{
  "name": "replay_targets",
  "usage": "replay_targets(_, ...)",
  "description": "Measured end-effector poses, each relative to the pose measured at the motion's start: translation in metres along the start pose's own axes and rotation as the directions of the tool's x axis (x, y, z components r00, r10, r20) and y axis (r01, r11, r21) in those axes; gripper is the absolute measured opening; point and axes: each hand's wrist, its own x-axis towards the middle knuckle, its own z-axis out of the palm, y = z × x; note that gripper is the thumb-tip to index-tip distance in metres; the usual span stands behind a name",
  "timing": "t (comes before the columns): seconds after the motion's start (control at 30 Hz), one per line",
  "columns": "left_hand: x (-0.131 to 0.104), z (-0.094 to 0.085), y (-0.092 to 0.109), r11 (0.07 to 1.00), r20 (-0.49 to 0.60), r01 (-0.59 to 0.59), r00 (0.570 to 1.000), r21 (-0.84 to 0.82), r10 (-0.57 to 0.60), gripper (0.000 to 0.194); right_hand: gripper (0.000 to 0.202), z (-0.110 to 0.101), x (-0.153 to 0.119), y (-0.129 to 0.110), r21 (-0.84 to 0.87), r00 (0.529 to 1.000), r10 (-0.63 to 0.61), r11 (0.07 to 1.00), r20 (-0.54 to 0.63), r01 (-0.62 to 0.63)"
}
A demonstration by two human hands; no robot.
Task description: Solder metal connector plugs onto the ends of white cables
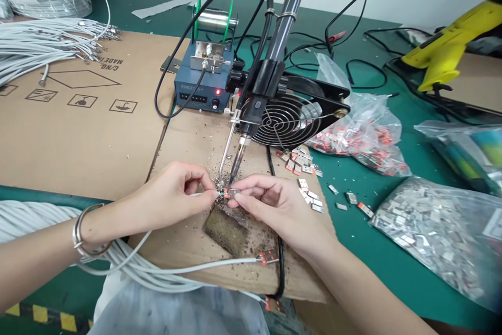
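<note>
My left hand (188, 188) pinches the stripped end of a white cable just under the soldering iron (237, 160). Opposite it, my right hand (270, 201) grips a small USB connector (234, 194) with a red circuit board between thumb and fingers. Wire ends and board meet at the iron's tip, beside a thin metal solder feed tube (227, 152). A brown sponge (225, 230) lies below my hands. Two white cables with red-board connectors, one of them a finished-looking cable end (267, 257), lie nearer to me. Whether the wires touch the board's pads is too small to tell.
A blue solder feeder (202, 87) with a solder spool (214, 21) stands behind, next to a black fan (290, 115). Loose connectors (301, 160) and a bag of metal parts (427, 235) are at right. Bundled cables (50, 39) lie at far left; a yellow tool (447, 53) sits far right.
</note>
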Motion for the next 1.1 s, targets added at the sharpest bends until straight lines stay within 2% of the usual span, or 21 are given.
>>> replay_targets(0.43, 0.0002, 0.0021, 0.0000, 0.999, 0.003, -0.018, 1.000, 0.043, 0.018, 0.019, 0.010, -0.0015, 0.0015, -0.0014, -0.006, 1.000, 0.010, 1.000, 0.024, -0.010)
replay_targets(1.1, -0.0016, 0.0029, 0.0040, 1.000, -0.014, 0.021, 1.000, -0.016, -0.021, 0.020, 0.010, -0.0026, -0.0006, 0.0012, 0.074, 0.997, -0.025, 0.997, 0.073, 0.019)
